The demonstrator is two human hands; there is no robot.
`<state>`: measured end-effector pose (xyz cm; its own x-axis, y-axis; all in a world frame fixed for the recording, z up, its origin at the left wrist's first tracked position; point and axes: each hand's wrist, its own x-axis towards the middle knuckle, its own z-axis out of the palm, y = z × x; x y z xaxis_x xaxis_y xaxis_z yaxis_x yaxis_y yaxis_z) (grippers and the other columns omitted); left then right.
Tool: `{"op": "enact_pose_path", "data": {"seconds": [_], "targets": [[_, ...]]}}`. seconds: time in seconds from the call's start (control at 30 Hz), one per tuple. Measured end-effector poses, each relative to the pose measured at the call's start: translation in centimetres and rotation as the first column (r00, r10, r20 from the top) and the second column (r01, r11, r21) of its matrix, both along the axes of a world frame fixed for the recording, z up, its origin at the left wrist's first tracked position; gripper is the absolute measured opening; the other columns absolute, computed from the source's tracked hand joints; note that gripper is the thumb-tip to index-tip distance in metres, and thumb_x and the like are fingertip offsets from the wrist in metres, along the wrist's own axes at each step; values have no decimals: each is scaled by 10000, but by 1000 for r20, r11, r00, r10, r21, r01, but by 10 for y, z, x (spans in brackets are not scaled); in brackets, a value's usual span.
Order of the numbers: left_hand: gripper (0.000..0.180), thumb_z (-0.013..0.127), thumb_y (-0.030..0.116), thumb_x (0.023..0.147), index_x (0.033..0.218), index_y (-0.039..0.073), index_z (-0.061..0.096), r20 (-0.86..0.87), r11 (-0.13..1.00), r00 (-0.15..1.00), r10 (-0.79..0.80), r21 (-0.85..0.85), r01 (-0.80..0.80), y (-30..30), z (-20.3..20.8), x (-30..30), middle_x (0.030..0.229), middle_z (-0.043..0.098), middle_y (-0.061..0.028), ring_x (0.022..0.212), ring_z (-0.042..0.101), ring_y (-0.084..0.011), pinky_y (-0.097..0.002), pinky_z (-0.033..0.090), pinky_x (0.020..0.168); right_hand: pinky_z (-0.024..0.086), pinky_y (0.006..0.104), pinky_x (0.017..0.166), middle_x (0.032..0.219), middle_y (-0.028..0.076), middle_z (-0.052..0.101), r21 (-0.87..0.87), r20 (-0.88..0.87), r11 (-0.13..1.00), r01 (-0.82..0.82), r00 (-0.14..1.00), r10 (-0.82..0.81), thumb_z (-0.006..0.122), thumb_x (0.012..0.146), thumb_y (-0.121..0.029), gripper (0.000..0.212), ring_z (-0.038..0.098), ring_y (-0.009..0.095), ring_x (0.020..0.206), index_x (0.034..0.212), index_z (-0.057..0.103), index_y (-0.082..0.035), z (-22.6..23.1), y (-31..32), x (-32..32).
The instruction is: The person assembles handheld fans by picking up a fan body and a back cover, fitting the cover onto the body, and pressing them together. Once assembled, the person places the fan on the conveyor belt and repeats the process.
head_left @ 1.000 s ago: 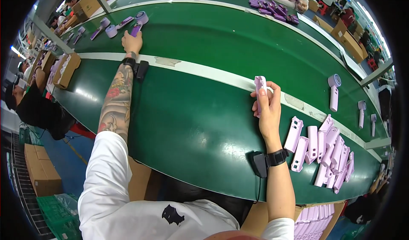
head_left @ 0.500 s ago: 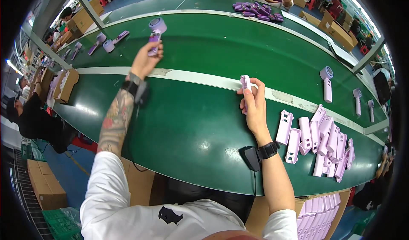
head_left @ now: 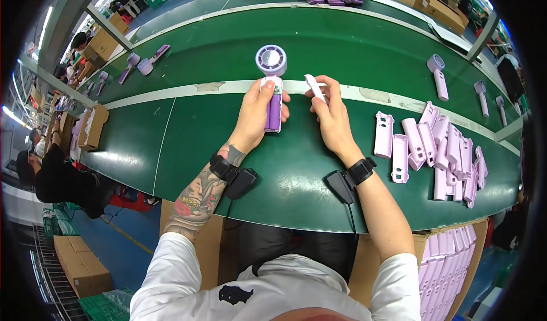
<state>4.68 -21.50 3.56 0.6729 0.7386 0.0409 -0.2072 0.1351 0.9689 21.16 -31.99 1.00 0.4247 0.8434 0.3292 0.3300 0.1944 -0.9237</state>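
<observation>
Over comes your left hand (head_left: 256,115), in from the far left and now just across from your right, bringing the handheld fan (head_left: 271,70) with it. Your right hand (head_left: 335,124) stays out front, its pale lilac handle shell (head_left: 314,87) now seen more edge-on.

Left side: your fingers wrap behind the fan's handle, thumb pressed on the front near the neck. The fan's round head points away from you, over the white rail (head_left: 239,86), and the handle gapes open, showing a purple cylinder (head_left: 274,113) and a bit of green circuit board (head_left: 277,91). Right side: thumb and fingers close in a light pinch on the shell, which tilts beside the fan, a small gap between them.

How do they handle? That fan looks light but top-heavy, rigid, with delicate innards, so grip the handle's side walls just below the head and keep pressure off the board. The shell looks feather-light, thin, stiff and a touch slippery; its long edges seem the best hold. More loose shells (head_left: 453,144) lie heaped to your right on the green tabletop (head_left: 285,190).
</observation>
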Motion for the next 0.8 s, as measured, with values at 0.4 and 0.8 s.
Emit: {"op": "enact_pose_path", "data": {"seconds": [0.4,0.8], "targets": [[366,418,302,1101,1318,20,502,155,990,980,126,-76,-115,-14,-8,13,1107,631,-61,978,625,-120,-283,527,865,551,391,841,1241,151,646,34,221,999,35,974,-42,685,906,-139,469,652,300,1122,1336,506,-85,10,-7,-30],[446,420,278,1102,1461,14,413,190,997,982,-15,-67,28,-24,-13,13,1391,527,-88,1273,513,-158,-328,448,1054,546,411,946,1329,157,608,144,405,987,69,906,-122,710,894,-122,526,626,368,1154,1387,533,-72,6,-4,-38]]}}
